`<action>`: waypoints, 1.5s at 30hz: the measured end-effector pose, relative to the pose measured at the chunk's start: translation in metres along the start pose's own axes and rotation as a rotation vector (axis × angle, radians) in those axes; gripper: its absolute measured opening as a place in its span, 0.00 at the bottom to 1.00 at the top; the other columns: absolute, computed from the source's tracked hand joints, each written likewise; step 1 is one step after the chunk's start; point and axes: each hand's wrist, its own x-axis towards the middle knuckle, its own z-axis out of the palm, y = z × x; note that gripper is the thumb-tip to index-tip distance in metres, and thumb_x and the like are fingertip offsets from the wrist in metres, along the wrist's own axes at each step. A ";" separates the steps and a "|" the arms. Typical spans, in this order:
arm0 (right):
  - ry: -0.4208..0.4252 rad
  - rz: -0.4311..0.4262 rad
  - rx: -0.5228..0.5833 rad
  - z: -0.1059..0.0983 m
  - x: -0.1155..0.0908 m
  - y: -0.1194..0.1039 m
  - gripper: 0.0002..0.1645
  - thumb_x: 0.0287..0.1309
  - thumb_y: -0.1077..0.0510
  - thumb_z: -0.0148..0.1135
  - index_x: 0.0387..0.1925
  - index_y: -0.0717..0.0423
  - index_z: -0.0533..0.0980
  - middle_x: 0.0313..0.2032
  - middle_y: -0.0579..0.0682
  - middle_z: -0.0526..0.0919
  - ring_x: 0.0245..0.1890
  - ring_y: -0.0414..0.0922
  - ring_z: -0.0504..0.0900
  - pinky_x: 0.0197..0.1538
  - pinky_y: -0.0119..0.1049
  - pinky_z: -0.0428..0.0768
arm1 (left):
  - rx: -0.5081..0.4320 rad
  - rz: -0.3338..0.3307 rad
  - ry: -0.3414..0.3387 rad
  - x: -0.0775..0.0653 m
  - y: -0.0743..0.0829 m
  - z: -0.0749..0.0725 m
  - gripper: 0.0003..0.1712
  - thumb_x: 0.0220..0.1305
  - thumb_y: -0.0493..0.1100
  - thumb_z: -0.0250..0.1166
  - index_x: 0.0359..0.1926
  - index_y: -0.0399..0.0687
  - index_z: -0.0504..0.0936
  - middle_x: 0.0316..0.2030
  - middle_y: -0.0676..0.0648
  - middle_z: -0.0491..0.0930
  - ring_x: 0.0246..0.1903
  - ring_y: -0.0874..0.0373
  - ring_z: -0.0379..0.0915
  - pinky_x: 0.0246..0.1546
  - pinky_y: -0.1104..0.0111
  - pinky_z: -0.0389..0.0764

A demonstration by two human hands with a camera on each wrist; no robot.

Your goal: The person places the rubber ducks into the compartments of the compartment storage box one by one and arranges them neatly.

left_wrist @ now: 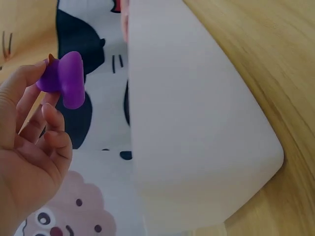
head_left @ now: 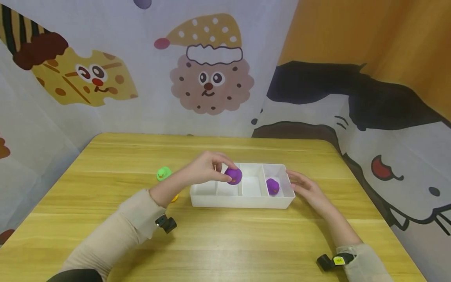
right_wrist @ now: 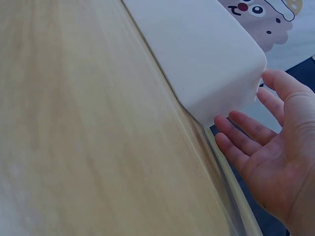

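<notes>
Head: L hand (head_left: 206,168) pinches purple duck (head_left: 235,176) btwn thumb & fingertips, over white tray (head_left: 239,202) approx mid-length; ht above its floor unclear. R hand (head_left: 308,192) at tray's R end, holding nothing; 2nd purple duck (head_left: 273,187) in rightmost compt, nearest R hand. Green duck (head_left: 163,173) L of tray

L wrist: held duck out at fingertips, clear of palm, flat base facing away; spare fingers loosely bent. Prob light, soft-ish rubber, not fragile, maybe a bit slick, so easy pinch on round body shd do; avoid beak

R wrist: fingers part-spread, slightly bent, thumb tip at tray corner; can't confirm firm contact w/ wall. Tray prob light, stiff plastic, likely slides easily, best steadied at end wall
</notes>
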 end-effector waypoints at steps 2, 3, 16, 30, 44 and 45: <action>0.000 0.003 0.001 0.000 0.000 0.000 0.30 0.68 0.58 0.54 0.68 0.59 0.62 0.62 0.63 0.69 0.53 0.36 0.75 0.54 0.27 0.69 | 0.010 0.001 -0.009 0.005 -0.001 0.003 0.13 0.51 0.39 0.74 0.41 0.50 0.88 0.41 0.56 0.82 0.25 0.56 0.71 0.21 0.69 0.71; 0.000 0.004 0.000 0.000 0.000 0.000 0.30 0.68 0.57 0.54 0.68 0.59 0.62 0.62 0.63 0.69 0.53 0.36 0.75 0.54 0.27 0.69 | 0.015 0.000 -0.011 0.008 -0.001 0.004 0.13 0.51 0.39 0.74 0.41 0.50 0.88 0.41 0.56 0.82 0.25 0.56 0.71 0.21 0.69 0.71; -0.003 -0.008 0.011 0.000 0.001 0.002 0.30 0.68 0.59 0.54 0.68 0.60 0.62 0.62 0.64 0.69 0.52 0.35 0.75 0.54 0.27 0.69 | 0.040 -0.030 -0.074 0.039 -0.006 0.025 0.14 0.52 0.40 0.74 0.42 0.52 0.87 0.45 0.57 0.81 0.24 0.58 0.72 0.22 0.70 0.73; 0.007 -0.020 -0.027 0.000 0.001 0.002 0.30 0.68 0.57 0.55 0.68 0.58 0.63 0.61 0.65 0.70 0.53 0.40 0.76 0.53 0.28 0.70 | 0.064 -0.038 -0.141 0.058 -0.018 0.046 0.15 0.52 0.38 0.74 0.44 0.49 0.87 0.43 0.54 0.81 0.24 0.59 0.72 0.28 0.69 0.76; 0.002 -0.023 -0.015 0.000 0.000 0.001 0.29 0.68 0.58 0.55 0.68 0.59 0.63 0.61 0.64 0.70 0.53 0.36 0.75 0.53 0.27 0.70 | 0.114 0.001 -0.201 0.063 -0.028 0.060 0.15 0.52 0.36 0.73 0.44 0.46 0.86 0.39 0.55 0.82 0.39 0.57 0.75 0.37 0.71 0.76; 0.002 -0.025 -0.013 0.000 0.000 0.001 0.29 0.68 0.58 0.55 0.68 0.60 0.63 0.61 0.64 0.70 0.53 0.36 0.75 0.53 0.27 0.70 | 0.114 -0.002 -0.201 0.063 -0.028 0.060 0.15 0.52 0.36 0.73 0.44 0.46 0.86 0.39 0.54 0.82 0.40 0.57 0.75 0.38 0.71 0.76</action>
